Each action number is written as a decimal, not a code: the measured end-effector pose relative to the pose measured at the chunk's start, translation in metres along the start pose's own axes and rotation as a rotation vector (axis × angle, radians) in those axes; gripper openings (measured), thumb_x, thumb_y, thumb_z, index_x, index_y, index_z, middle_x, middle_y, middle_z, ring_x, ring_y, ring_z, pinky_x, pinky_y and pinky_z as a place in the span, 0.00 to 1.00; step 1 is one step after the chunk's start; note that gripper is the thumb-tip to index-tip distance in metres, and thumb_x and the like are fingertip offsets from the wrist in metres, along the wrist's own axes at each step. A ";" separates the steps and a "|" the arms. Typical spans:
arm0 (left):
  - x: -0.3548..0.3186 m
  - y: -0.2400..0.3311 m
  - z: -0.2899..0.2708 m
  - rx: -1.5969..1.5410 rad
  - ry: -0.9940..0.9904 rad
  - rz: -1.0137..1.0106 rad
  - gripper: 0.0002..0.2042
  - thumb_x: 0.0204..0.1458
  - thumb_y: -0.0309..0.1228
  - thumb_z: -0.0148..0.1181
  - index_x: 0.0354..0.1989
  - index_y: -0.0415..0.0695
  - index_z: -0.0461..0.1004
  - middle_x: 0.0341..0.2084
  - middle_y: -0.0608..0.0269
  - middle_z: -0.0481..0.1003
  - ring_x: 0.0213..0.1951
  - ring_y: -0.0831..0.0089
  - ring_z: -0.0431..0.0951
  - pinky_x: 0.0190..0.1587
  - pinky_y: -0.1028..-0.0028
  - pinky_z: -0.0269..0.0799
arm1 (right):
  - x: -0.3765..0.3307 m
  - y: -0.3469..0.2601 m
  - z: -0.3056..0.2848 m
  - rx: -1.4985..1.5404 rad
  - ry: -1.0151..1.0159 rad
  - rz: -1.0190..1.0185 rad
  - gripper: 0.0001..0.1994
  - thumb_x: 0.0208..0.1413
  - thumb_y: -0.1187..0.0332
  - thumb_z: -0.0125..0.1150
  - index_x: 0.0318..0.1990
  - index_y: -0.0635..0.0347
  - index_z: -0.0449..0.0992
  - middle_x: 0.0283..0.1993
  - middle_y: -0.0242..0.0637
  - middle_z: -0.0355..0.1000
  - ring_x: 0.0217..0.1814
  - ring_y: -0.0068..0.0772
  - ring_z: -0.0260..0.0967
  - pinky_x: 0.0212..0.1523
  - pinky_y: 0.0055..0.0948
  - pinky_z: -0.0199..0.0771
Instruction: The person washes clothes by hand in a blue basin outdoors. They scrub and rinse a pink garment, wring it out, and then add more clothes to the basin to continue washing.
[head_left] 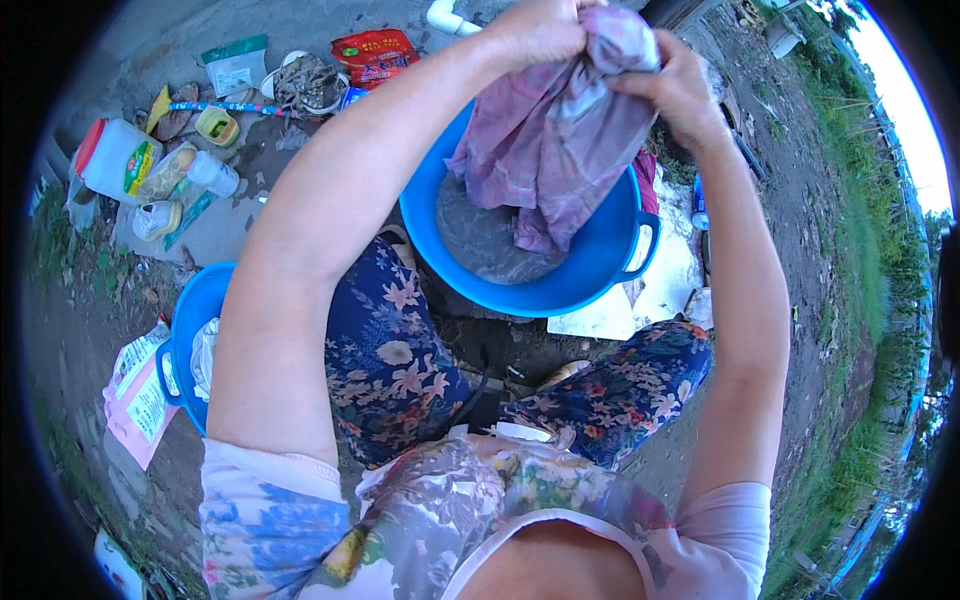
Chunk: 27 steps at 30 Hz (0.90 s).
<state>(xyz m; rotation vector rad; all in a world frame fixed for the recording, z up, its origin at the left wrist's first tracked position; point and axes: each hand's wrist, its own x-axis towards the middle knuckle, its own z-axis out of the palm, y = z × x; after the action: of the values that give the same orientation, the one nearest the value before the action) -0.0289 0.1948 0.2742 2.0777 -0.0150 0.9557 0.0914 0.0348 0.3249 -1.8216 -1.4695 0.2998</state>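
Cloth (560, 140) between left hand (545, 32) and right hand (680, 92): dusty mauve-purple, blotched paler, whitish at the bunched top; basin (540, 297) under both hands: plain bright blue; water (480, 235) in it: grey; trousers (385, 345) bodyward of the hands: navy, pale and orange floral print; packet (375, 58) left of left hand: red; jug (115, 160) farther left: white, red lid (88, 146); grass (862, 260) right of right hand: green.

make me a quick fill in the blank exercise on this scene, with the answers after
1. The left hand and the right hand hold a purplish cloth over a large basin whose colour is ____.
2. The lid of the white container is ____.
3. The person's trousers are printed with ____.
4. A pink and white packet lies on the person's ____ side.

Missing words: blue; red; flowers; left
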 end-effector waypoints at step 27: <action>-0.108 -0.012 0.120 -1.863 0.009 -0.788 0.21 0.57 0.37 0.47 0.57 0.40 0.60 0.47 0.51 0.72 0.46 0.61 0.75 0.51 0.62 0.71 | -0.049 0.133 0.039 0.916 0.365 0.270 0.37 0.49 0.54 0.64 0.64 0.57 0.53 0.62 0.46 0.56 0.59 0.39 0.60 0.54 0.38 0.66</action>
<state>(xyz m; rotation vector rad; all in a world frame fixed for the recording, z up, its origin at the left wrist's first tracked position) -0.0268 0.0867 0.1529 0.2319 -0.0510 0.1273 0.1495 0.0004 0.1947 -1.2115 -0.6424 0.6148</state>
